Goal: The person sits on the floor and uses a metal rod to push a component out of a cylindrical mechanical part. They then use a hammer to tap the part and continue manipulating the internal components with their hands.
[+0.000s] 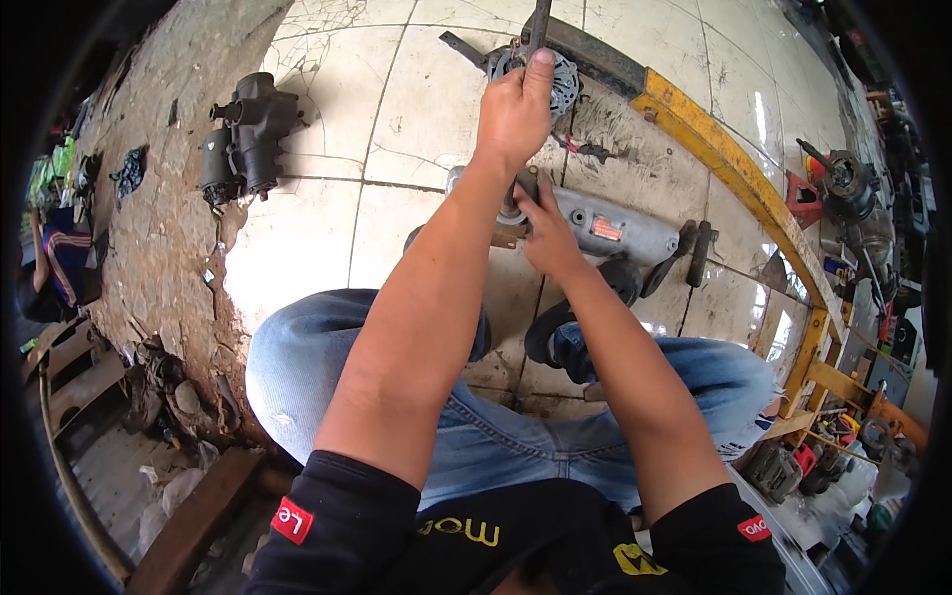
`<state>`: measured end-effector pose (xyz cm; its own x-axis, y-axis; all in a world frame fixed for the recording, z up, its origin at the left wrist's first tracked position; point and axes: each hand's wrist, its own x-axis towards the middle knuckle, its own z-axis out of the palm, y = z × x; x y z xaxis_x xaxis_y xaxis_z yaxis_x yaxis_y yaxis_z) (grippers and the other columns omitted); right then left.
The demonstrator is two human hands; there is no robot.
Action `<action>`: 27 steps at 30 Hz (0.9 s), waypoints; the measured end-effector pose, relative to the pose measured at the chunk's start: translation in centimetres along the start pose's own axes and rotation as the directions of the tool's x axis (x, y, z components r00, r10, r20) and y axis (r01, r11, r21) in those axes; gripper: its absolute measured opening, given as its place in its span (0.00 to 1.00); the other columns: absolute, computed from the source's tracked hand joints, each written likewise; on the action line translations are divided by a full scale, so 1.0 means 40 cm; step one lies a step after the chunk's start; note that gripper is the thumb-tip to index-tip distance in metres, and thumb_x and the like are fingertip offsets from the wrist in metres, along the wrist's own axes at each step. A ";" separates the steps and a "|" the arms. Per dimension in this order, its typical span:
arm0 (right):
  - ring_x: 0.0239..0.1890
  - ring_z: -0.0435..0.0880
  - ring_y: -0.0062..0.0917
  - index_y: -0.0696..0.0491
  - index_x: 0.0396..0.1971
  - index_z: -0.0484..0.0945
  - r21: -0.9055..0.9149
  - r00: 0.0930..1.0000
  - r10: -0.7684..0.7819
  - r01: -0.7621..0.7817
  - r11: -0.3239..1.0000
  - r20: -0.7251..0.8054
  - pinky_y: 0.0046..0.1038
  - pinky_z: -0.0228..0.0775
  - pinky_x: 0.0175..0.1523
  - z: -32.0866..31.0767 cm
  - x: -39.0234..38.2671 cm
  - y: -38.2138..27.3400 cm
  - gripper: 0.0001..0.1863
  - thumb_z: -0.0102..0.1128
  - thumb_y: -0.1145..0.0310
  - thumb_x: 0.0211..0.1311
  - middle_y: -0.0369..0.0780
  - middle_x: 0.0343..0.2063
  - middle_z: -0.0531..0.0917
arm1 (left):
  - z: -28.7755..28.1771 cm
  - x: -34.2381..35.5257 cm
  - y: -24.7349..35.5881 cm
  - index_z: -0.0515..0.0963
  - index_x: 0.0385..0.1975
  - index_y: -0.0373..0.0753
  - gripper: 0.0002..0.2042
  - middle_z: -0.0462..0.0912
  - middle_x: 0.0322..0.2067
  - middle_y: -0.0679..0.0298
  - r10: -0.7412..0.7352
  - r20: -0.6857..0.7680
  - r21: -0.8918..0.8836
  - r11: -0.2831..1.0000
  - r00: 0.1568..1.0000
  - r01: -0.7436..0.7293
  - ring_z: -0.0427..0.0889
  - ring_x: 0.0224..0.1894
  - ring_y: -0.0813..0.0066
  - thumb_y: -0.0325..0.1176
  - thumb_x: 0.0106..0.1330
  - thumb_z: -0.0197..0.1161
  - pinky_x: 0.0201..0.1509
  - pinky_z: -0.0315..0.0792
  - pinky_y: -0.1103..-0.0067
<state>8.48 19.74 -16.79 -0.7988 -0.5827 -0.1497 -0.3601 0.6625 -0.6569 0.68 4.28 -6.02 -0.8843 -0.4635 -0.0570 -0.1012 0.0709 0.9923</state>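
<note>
A black metal part (256,129) is seen at the left edge of the tiled floor (397,119). A dark bar (539,25) is gripped in the left hand's (516,109) closed fist. Just below, a dark piece (527,188) is touched by 2 right hand (550,238) fingers; whether it is gripped cannot be told. Rightward, a grey metal cover (650,234) is laid.

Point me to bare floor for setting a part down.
White tile lies bare between the black casting and the left hand. It's crowded at the right hand, around the grey housing, and right of the yellow frame.
</note>
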 end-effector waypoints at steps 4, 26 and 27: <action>0.72 0.53 0.51 0.33 0.73 0.52 0.152 0.990 0.136 -0.130 0.980 -0.034 0.40 0.64 0.65 0.033 -0.007 -0.054 0.52 0.49 0.87 0.46 0.54 0.73 0.43 | -0.005 -0.001 0.001 0.75 0.22 0.27 0.36 0.76 0.20 0.48 -0.006 0.005 -0.014 1.000 1.000 0.006 0.71 0.25 0.59 0.62 0.71 0.49 0.37 0.71 0.66; 0.69 0.54 0.58 0.41 0.75 0.46 0.170 0.954 0.269 -0.245 0.955 -0.136 0.39 0.68 0.60 0.106 -0.103 -0.133 0.52 0.49 0.86 0.46 0.62 0.71 0.45 | -0.010 0.010 -0.011 0.75 0.25 0.27 0.36 0.76 0.20 0.49 0.042 -0.017 -0.011 0.999 0.999 -0.042 0.73 0.25 0.59 0.63 0.71 0.47 0.36 0.71 0.66; 0.72 0.49 0.56 0.41 0.75 0.45 0.190 0.954 0.281 -0.257 0.948 -0.109 0.36 0.66 0.63 0.104 -0.102 -0.132 0.52 0.46 0.88 0.47 0.61 0.72 0.44 | -0.012 0.009 -0.012 0.75 0.25 0.27 0.36 0.76 0.20 0.49 0.040 -0.022 -0.003 0.999 0.999 -0.040 0.73 0.25 0.60 0.63 0.71 0.47 0.36 0.71 0.66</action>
<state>15.64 16.64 -15.80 -0.9153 -0.3185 -0.2465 -0.0445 0.6883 -0.7241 0.63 3.68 -6.44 -0.8775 -0.4793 -0.0151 -0.0644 0.0866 0.9942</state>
